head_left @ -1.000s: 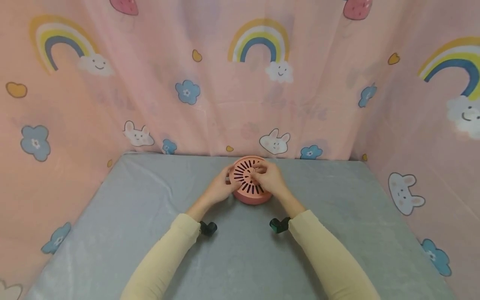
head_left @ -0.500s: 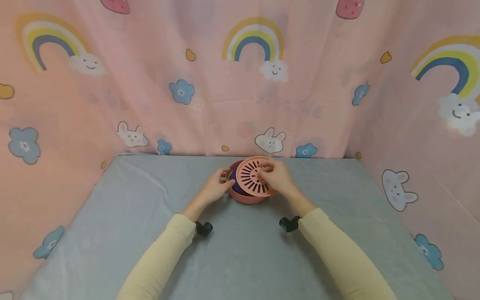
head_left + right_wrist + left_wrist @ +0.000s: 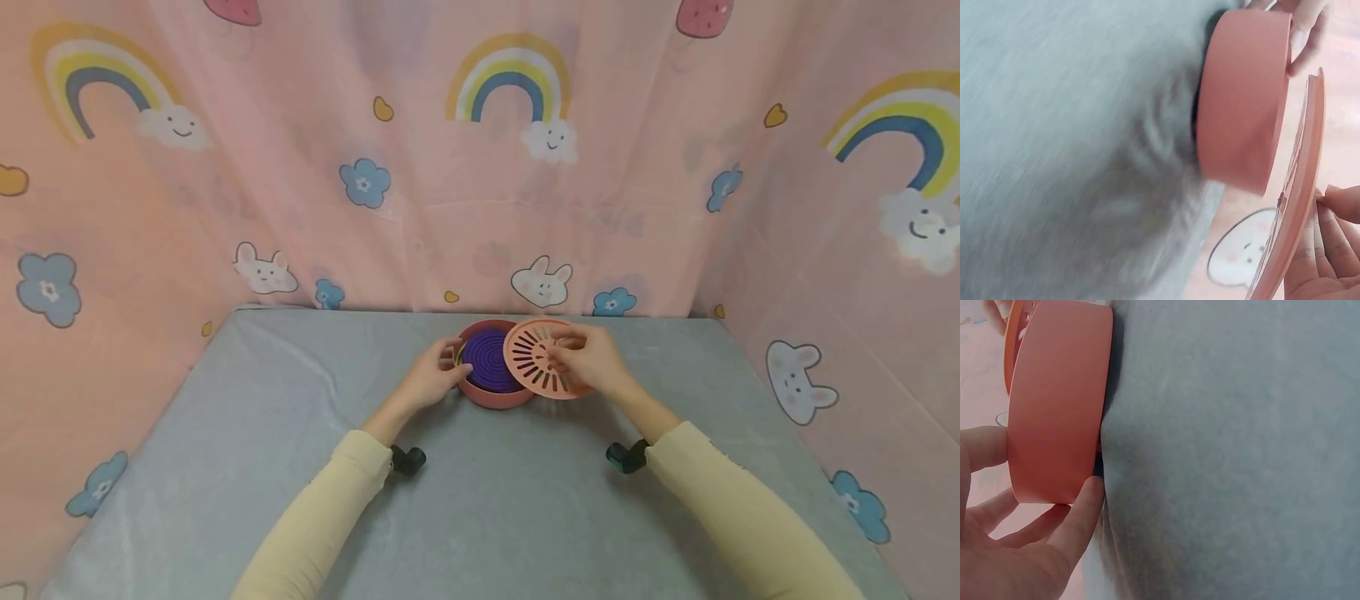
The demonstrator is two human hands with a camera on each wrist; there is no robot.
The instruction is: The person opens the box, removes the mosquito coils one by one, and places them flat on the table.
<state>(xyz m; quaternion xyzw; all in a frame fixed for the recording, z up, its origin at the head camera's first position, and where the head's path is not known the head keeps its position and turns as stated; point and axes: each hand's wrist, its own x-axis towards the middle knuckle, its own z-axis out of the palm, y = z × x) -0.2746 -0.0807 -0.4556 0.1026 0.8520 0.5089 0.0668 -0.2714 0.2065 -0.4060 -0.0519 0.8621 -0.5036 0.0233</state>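
A round pinkish-red box (image 3: 495, 401) stands at the back of the table, with a purple spiral coil (image 3: 487, 360) lying inside it. Something yellow-green shows at the coil's left edge. My left hand (image 3: 429, 375) grips the box's left side, thumb at the rim and fingers against the wall (image 3: 1054, 425). My right hand (image 3: 596, 362) pinches the middle of the slotted pink lid (image 3: 529, 367). The lid is tilted and raised off the box, overlapping its right edge in the head view; a gap separates lid and box in the right wrist view.
Grey cloth covers the table (image 3: 480, 517). A pink printed curtain (image 3: 450, 225) rises directly behind its back edge and along both sides. A dark wrist camera (image 3: 408, 460) sits below the left wrist and another dark camera (image 3: 627, 457) below the right.
My right hand has lifted the lid off the box and carried it to the right, uncovering the purple coil. My left hand has stayed at the box's left side.
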